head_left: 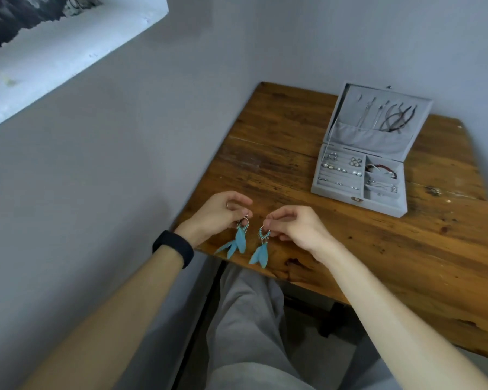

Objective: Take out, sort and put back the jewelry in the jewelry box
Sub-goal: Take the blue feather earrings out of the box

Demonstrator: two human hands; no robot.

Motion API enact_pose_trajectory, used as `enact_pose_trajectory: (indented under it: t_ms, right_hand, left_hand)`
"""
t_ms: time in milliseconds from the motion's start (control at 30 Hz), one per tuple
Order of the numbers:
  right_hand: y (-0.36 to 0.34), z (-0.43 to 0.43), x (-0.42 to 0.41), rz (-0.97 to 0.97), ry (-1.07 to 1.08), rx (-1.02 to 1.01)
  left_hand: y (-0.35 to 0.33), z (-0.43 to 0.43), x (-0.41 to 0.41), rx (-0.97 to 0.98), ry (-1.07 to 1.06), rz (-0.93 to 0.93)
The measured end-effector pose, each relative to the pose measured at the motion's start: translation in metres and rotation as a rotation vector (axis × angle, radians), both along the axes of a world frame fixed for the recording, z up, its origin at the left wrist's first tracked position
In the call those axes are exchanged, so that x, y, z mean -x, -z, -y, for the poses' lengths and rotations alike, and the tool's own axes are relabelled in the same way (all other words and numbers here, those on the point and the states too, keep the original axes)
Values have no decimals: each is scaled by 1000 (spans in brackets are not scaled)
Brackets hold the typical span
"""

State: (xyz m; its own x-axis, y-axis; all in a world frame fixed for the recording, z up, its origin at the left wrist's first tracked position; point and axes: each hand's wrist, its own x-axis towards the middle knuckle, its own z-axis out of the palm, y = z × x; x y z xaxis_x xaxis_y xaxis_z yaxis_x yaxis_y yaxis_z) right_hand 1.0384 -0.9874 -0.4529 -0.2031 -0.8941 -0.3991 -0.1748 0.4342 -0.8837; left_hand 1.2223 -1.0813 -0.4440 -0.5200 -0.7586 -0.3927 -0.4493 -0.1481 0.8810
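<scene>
An open grey jewelry box (333, 195) stands on the wooden table (406, 249) at the back right. Its base holds earrings, pearl studs and rings in ring rolls on the left and bracelets in compartments on the right. Necklaces hang inside the raised lid (350, 108). Near the table's front left corner, my left hand (217, 213) pinches the hook of a turquoise feather earring (238, 240). A little to its right, my right hand (296, 229) pinches the matching feather earring (261, 250). Both earrings dangle just above the table edge.
The table sits against a grey wall at the back and left. My legs in grey trousers (251, 319) are below the front edge. A black band (174, 249) is on my left wrist. Bare wood lies between my hands and the box.
</scene>
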Motion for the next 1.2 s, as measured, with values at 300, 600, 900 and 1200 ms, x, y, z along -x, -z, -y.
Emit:
enact_pose_trajectory:
  t_ms: [300,600,900,1200]
  right_hand:
    - [21,36,16,-446,15,109]
    - [26,46,18,-614,-4,221]
    - [42,26,16,-734,113,344]
    - [51,9,-1,-914,39,299]
  left_hand:
    - [23,32,42,381,113,97]
    - [45,42,50,653,140,152]
    - [45,29,32,858,35,247]
    - [37,22,18,732,249,367]
